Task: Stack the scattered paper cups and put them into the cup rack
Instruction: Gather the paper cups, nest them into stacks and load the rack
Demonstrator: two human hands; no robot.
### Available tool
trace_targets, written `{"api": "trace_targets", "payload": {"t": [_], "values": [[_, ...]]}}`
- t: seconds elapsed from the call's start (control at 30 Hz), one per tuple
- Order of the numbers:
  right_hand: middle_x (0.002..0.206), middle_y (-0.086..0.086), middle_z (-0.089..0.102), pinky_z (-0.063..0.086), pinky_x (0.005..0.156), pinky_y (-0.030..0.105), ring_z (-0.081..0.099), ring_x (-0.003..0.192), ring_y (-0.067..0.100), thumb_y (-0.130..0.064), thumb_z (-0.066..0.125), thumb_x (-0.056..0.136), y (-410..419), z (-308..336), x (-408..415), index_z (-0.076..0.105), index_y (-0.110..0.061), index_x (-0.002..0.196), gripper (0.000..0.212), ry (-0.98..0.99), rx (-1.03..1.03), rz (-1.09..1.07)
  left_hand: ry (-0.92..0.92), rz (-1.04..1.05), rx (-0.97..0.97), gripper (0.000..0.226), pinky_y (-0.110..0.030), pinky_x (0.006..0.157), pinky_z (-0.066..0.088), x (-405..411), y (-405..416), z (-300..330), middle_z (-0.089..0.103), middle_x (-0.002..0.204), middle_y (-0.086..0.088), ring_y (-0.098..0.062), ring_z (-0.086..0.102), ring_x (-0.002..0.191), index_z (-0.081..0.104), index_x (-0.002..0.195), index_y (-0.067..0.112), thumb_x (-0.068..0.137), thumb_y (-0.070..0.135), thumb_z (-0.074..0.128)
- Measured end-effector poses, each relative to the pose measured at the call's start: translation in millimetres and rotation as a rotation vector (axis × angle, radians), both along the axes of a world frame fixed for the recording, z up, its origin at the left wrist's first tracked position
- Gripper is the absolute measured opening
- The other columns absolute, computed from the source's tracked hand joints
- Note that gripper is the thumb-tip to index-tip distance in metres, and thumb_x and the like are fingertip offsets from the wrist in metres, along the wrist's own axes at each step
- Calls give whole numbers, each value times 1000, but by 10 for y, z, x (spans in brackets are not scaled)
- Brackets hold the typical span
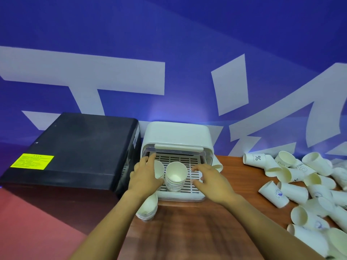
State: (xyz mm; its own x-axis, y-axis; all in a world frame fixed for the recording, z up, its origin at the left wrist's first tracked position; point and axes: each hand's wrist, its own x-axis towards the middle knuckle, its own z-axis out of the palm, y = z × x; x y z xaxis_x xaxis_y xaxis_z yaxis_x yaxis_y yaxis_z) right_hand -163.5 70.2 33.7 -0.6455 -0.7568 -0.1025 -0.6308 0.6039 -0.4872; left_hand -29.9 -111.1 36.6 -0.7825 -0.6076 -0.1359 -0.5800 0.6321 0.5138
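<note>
The white cup rack (178,136) stands at the back of the table, its slotted tray (195,177) pulled out toward me. A stack of white paper cups (175,177) stands upright in the middle of the tray. A second stack (159,169) stands to its left, and my left hand (145,175) holds it from the left side. My right hand (210,178) hovers over the tray's right part with fingers spread, holding nothing. A third stack (148,208) sits on the table under my left forearm.
Several loose paper cups (293,192) lie scattered in a heap on the right of the wooden table (187,233). A black box (75,151) with a yellow label stands directly left of the rack. A blue wall is behind.
</note>
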Motion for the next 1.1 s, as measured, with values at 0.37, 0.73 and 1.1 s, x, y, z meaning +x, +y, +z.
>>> {"api": "trace_targets", "payload": {"t": [0.37, 0.73, 1.1], "values": [[114, -12, 59, 50, 83, 32, 57, 91, 6, -36, 58, 85, 806, -45, -297, 57, -30, 112, 28, -65, 39, -38, 138, -393, -169, 53, -34, 94, 42, -398, 1200, -8, 41, 130, 5, -19, 44, 116, 41, 131, 26, 82, 35, 58], [106, -12, 57, 46, 83, 24, 53, 91, 3, -35, 60, 87, 1919, -172, -1112, 57, -27, 109, 24, -109, 119, -150, -96, -513, -364, 58, -38, 102, 34, -1249, 1996, -282, 36, 140, -1, -24, 35, 127, 34, 139, 23, 84, 17, 51], [138, -1, 41, 44, 95, 33, 45, 120, 18, -39, 58, 86, 2291, -522, -1803, 35, -24, 135, 56, -53, 286, -136, -448, -607, -689, 56, -46, 102, 34, -1942, 1928, -680, 31, 143, -14, -34, 35, 128, 31, 136, 17, 85, 11, 54]]}}
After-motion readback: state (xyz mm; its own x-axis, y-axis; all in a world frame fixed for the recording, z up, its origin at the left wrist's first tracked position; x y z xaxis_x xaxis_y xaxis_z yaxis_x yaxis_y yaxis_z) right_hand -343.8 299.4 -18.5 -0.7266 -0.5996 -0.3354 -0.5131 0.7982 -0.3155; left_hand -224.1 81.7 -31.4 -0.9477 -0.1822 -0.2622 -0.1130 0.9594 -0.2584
